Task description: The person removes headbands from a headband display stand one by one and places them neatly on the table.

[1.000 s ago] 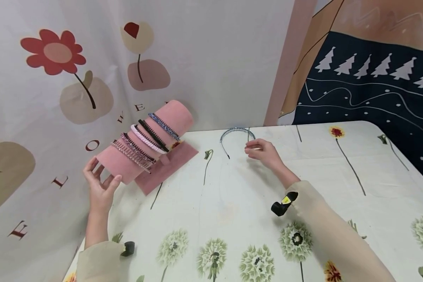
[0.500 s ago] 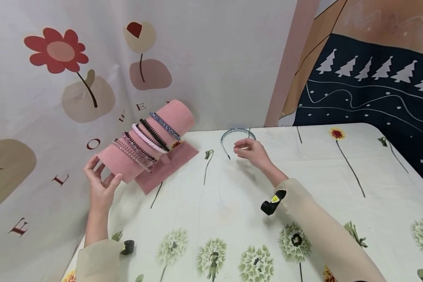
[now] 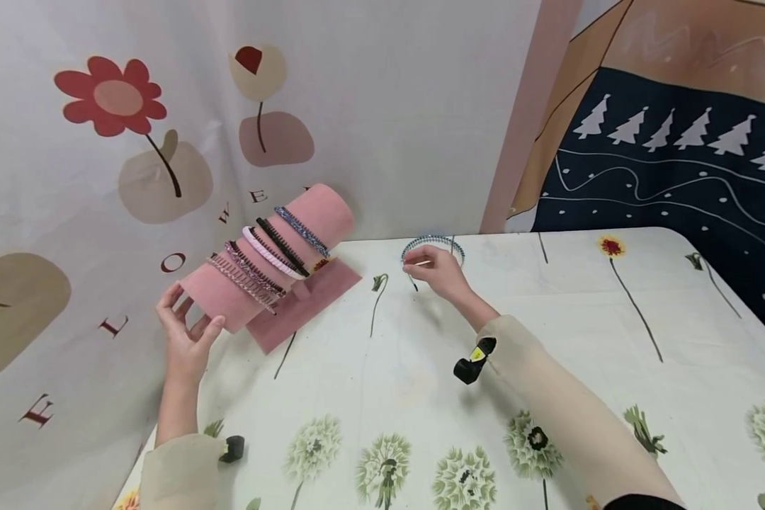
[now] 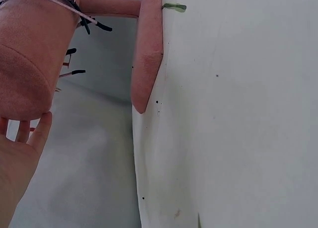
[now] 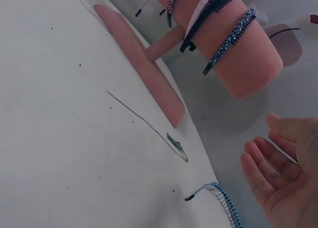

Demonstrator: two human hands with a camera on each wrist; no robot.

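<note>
A pink padded roll (image 3: 321, 212) on a flat pink base (image 3: 331, 287) carries several headbands, among them a blue glitter one (image 3: 302, 231), a black one and a light pink one (image 3: 269, 253). My left hand (image 3: 188, 343) holds the roll's near end, fingertips and thumb against its rim; the left wrist view shows them at the end's edge (image 4: 25, 96). A loose blue beaded headband (image 3: 457, 249) lies on the table near the back. Above it hovers my right hand (image 3: 443, 275), fingers loosely bent and holding nothing; in the right wrist view the headband (image 5: 226, 203) is apart from the hand (image 5: 283, 176).
The table (image 3: 382, 382) is covered by a white cloth with printed flowers and dandelions. Behind it hangs a pale printed curtain (image 3: 408, 120), and at the right a dark cloth with white trees (image 3: 644, 170).
My right hand has moved left, from beside the loose headband's right end to over its left part. My left hand keeps its hold on the roll.
</note>
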